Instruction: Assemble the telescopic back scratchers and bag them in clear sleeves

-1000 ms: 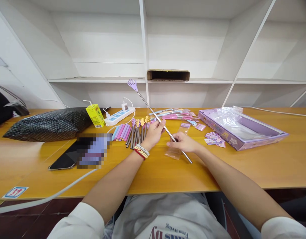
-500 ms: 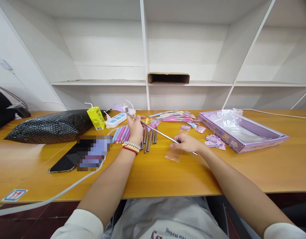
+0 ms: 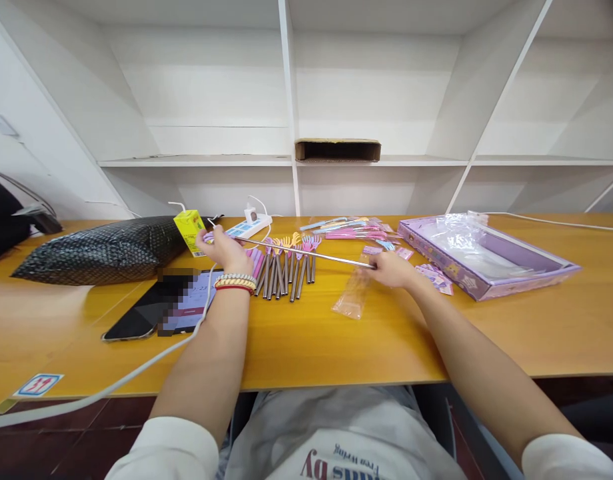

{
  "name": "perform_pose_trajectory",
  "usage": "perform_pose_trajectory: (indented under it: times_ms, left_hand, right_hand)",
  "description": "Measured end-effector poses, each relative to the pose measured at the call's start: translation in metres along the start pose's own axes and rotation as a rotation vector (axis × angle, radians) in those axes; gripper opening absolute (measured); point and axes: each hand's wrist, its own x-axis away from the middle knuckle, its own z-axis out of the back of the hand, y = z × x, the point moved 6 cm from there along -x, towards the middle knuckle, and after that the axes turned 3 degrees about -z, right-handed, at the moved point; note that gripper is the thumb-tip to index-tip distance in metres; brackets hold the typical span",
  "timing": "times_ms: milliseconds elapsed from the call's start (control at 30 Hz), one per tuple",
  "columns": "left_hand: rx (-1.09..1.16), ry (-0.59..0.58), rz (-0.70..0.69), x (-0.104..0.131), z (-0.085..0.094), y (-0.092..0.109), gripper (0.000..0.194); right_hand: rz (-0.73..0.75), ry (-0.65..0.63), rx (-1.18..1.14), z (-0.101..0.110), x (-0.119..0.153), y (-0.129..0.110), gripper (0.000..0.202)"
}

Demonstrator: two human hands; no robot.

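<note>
A telescopic back scratcher, its thin metal rod point(image 3: 316, 254) drawn out long, spans the space between my hands above the table. My left hand point(image 3: 225, 250) is closed around its purple head end, which mostly hides behind the fingers. The far end of the rod sits in my closed right hand point(image 3: 390, 268). Below the rod, several shortened back scratchers point(image 3: 286, 270) with coloured claw heads lie side by side. Pastel purple and pink sleeves point(image 3: 258, 261) lie partly behind my left wrist. A clear plastic bag point(image 3: 350, 299) rests under the rod, near my right hand.
A purple box tray point(image 3: 486, 283) with clear bags stands at right, printed cards point(image 3: 435, 277) beside it. Bagged scratchers point(image 3: 351, 229) lie at the back. Leftward are a power strip point(image 3: 249, 228), yellow drink carton point(image 3: 189, 230), black wrapped parcel point(image 3: 101, 250), phone point(image 3: 134, 317) and white cable point(image 3: 151, 365).
My left hand has moved left and my right hand slightly right and up. More of the rod shows between them, now more level, and its right end is inside my right hand.
</note>
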Motion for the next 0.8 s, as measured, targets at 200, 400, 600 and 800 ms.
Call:
perform_pose_trajectory:
  times_ms: [200, 400, 600, 800]
  left_hand:
    - [-0.134, 0.050, -0.185, -0.007, 0.008, 0.012, 0.011]
    - [-0.283, -0.395, -0.421, 0.051, -0.023, 0.014, 0.040]
    - [-0.409, -0.870, -0.540, 0.141, -0.041, 0.003, 0.034]
    - [-0.518, -0.931, -0.503, 0.143, -0.042, -0.006, 0.030]
  right_hand:
    - [-0.102, 0.017, 0.052, 0.000, -0.001, 0.017, 0.035]
    - [-0.101, 0.048, 0.049, 0.001, 0.002, -0.006, 0.034]
    - [-0.149, 0.083, -0.002, -0.002, 0.006, -0.028, 0.036]
    - [-0.192, 0.111, -0.057, 0.000, 0.007, -0.028, 0.034]
